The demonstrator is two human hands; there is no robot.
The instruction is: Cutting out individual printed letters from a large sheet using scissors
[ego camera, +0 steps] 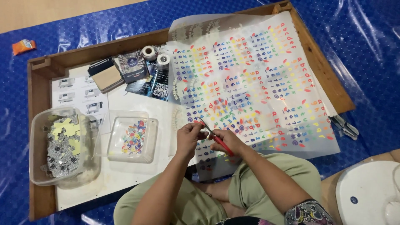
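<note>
Your right hand (231,139) grips the red scissors (216,138), and your left hand (188,137) pinches the sticker sheet (258,75) just beside the blades, near the clear tub (132,136).

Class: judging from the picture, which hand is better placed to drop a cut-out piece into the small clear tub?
Probably the left hand: it is nearer the small clear tub, on that side. The right hand grips the red scissors.

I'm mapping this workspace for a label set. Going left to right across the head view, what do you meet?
Orange wrapper → tub of grey pieces → clear tub of coloured cutouts → left hand → right hand with red scissors → white stool.
</note>
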